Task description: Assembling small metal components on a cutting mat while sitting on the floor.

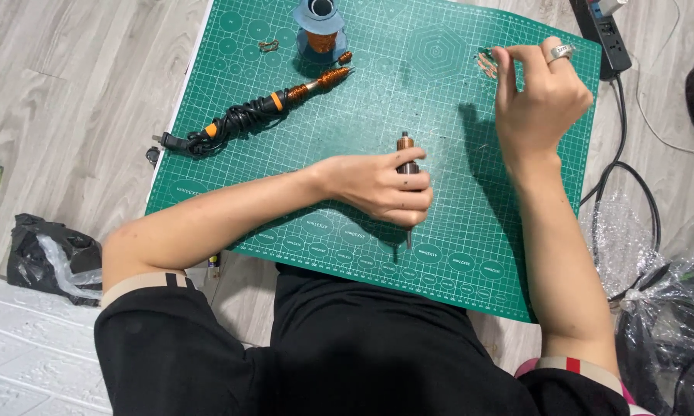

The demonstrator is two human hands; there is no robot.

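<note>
Copper-tipped rod tool (pixel 406 158) stands mid-mat, long axis running away from me, clenched in my left hand (pixel 381 189); my right hand (pixel 536 96) pinches wire bits (pixel 487 63) far right.

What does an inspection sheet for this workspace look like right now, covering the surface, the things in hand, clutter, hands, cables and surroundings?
Surface: green cutting mat with a printed grid, lying on a pale wood floor.
Job's things: slim copper-tipped tool in the left hand; small copper wire piece at the right fingertips.
Clutter: soldering iron with its cord wound around the handle; blue spool of copper wire; small wire bits beside the spool.
Hands: left hand closed around the tool; right hand, wearing a ring, pinches the wire piece.
Cables: black cable running from a power strip at the mat's far right corner.
Surroundings: black plastic bag at left; clear plastic wrap at right.
</note>
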